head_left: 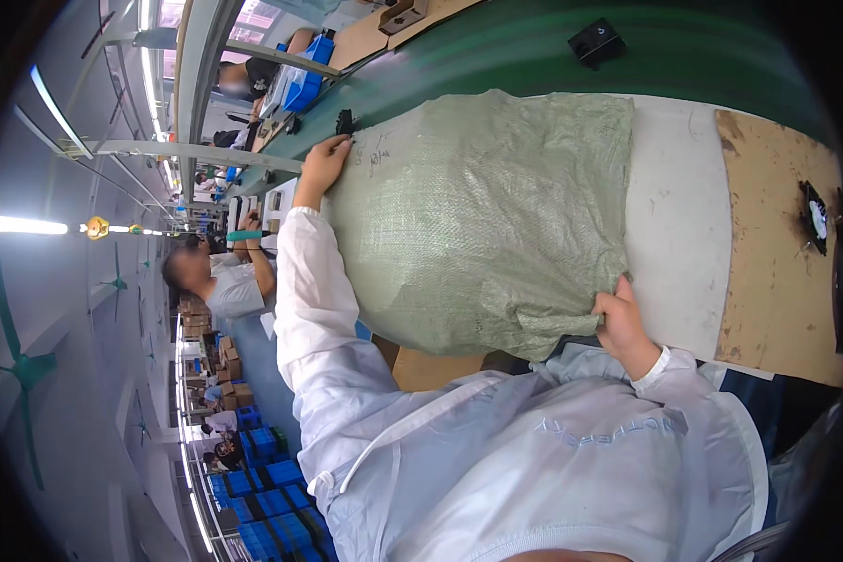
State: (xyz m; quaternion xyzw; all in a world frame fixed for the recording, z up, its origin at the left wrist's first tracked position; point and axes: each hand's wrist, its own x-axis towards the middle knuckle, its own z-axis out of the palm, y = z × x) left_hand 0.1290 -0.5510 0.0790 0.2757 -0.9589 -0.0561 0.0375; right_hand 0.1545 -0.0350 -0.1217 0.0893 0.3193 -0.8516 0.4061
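Note:
A full, pale green woven sack (482,211) lies across the white worktop (679,244) in front of me. My left hand (323,167) grips its far left corner, my white sleeve stretched out along the sack's side. At the near edge, my right hand (620,323) is clenched on a bunched fold of the sack's lower right corner. What is inside the sack is hidden.
A green conveyor belt (534,51) runs beyond the sack, carrying small black parts (597,42). A brown cardboard sheet (773,253) with a small black round part (815,217) lies to the right. A co-worker (220,281) sits to the left. Blue crates (267,496) are stacked below.

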